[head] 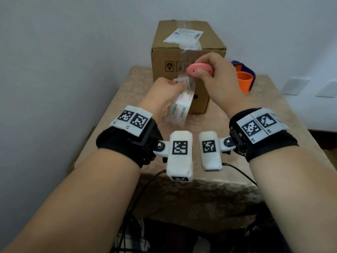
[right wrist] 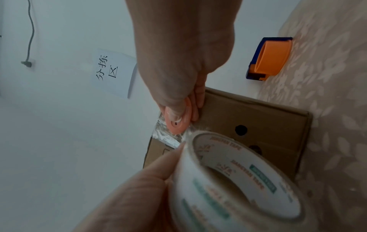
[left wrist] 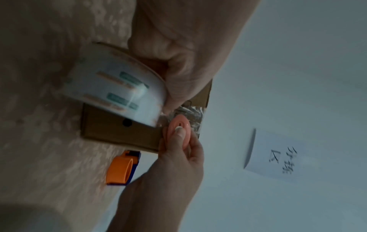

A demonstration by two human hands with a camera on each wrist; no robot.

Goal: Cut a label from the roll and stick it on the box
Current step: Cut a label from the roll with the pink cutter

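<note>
Plainly, both hands are busy in the air in front of the box. The left hand [head: 164, 95] has its fingers curled round the roll [head: 179, 109] of clear tape, thumb pinching the pulled-out strip [head: 182, 82] near where it leaves the roll. The right hand [head: 213, 73] pinches a small pink disc cutter [head: 198, 70] between thumb and fingers, its edge touching the strip just above the left thumb.

As a judgement, the roll is light and rigid thanks to its printed cardboard core, so a grasp across its width, or fingers through the core, should hold it well. The free strip is thin, limp and sticky; it is likely to curl back and cling to itself or to skin, so it is best held by its edge and kept taut while being cut. The cutter is smooth and small, and looks liable to slip in a loose pinch.

The strip runs upward from the roll to the taped front top edge of the cardboard box [head: 207, 52], which stands on the cloth-covered surface [head: 273, 114] just beyond the hands. On its top a printed shipping label [head: 184, 35] is already stuck. Right of the box lies an orange-and-blue tape dispenser [head: 244, 77], untouched.
</note>
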